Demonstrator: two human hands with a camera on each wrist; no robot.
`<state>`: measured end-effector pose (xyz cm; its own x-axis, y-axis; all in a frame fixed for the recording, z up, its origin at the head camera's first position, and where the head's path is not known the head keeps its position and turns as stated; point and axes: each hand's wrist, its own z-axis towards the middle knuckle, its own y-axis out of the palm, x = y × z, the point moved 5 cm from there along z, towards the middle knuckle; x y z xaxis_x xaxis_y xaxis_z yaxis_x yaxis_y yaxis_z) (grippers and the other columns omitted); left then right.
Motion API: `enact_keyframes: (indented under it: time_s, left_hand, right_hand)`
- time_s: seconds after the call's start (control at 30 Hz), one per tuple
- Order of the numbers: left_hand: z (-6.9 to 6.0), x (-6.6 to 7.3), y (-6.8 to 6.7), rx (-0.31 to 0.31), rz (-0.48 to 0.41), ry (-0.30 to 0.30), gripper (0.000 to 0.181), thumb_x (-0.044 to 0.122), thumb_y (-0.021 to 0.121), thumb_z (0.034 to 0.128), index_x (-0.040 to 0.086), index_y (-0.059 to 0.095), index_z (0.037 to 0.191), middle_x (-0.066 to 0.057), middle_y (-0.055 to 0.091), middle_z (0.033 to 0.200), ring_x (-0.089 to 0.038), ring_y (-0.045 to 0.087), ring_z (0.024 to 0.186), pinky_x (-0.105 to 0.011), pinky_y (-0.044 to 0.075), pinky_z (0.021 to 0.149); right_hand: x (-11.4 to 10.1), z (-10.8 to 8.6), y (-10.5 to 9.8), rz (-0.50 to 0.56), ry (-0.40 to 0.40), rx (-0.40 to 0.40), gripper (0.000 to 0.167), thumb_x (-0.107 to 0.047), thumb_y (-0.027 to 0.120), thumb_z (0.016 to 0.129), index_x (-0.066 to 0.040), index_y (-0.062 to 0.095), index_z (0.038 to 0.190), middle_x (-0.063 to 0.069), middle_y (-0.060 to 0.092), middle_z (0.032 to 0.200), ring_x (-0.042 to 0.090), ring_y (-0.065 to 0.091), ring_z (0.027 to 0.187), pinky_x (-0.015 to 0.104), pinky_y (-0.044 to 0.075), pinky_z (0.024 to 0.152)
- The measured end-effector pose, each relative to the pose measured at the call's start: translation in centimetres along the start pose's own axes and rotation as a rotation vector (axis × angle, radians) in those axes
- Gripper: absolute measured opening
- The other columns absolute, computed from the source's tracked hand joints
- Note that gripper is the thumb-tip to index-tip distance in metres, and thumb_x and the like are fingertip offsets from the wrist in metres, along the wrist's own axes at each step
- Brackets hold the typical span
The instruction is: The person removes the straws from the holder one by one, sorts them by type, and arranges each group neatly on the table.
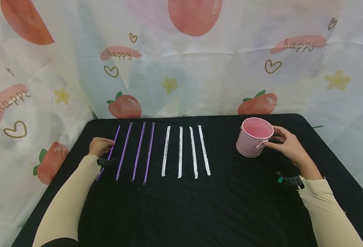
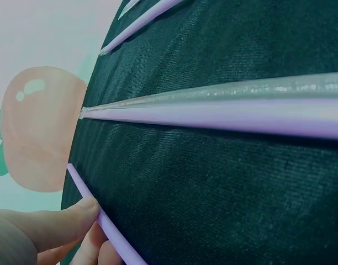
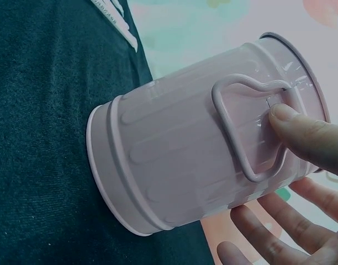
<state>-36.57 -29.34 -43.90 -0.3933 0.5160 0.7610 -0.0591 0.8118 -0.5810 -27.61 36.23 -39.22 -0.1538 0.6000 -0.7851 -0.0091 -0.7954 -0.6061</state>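
My left hand (image 1: 100,146) pinches a purple straw (image 1: 117,133) at the left end of a row, between thumb and fingers. In the left wrist view this straw (image 2: 115,236) lies slanted across the fingers, its far end near the table edge. Three more purple straws (image 1: 138,151) in clear wrappers lie to its right. At the right, my right hand (image 1: 288,144) holds a pink bucket (image 1: 244,144) standing on the table. The right wrist view shows the thumb on the bucket's side, inside the loop of its handle (image 3: 231,135), with the other fingers along its underside in that view.
Several white paper-wrapped sticks (image 1: 180,152) with printed text lie side by side between the purple straws and the bucket. A black cloth covers the table (image 1: 181,212). Behind and at the left hangs a patterned curtain (image 1: 200,75) with fruit, hearts and lettering.
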Motion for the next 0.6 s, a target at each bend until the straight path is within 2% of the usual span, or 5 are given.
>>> enact_keyframes:
  time_s: [0.33,0.5,0.6]
  left_hand:
    - [-0.04,-0.08,0.0,0.001,-0.021,-0.017,0.032,0.016,0.067,0.087,-0.005,0.066,0.111,0.0,0.067,0.082,-0.005,0.061,0.063,-0.035,0.057,0.082]
    - [0.02,-0.09,-0.12,-0.001,-0.046,-0.026,0.034,0.015,0.067,0.0864,-0.006,0.065,0.113,0.004,0.065,0.076,-0.003,0.06,0.059,-0.029,0.058,0.073]
    - [0.09,-0.13,-0.16,-0.003,-0.074,-0.033,0.038,0.015,0.063,0.0883,-0.009,0.06,0.118,0.004,0.066,0.076,-0.001,0.059,0.057,-0.024,0.057,0.067]
  right_hand:
    - [0.35,-0.06,-0.04,0.009,0.003,0.009,0.069,-0.017,0.066,0.089,0.0,0.028,0.144,0.028,0.038,0.134,-0.022,0.042,0.092,-0.001,0.041,0.071]
    - [0.44,-0.21,-0.15,0.021,0.002,0.012,0.069,-0.018,0.066,0.089,-0.003,0.029,0.145,0.026,0.038,0.133,-0.02,0.044,0.093,0.0,0.042,0.072]
    - [0.43,-0.3,-0.28,0.024,0.007,0.016,0.068,-0.02,0.066,0.089,-0.005,0.03,0.144,0.02,0.041,0.13,-0.019,0.047,0.094,0.0,0.042,0.072]
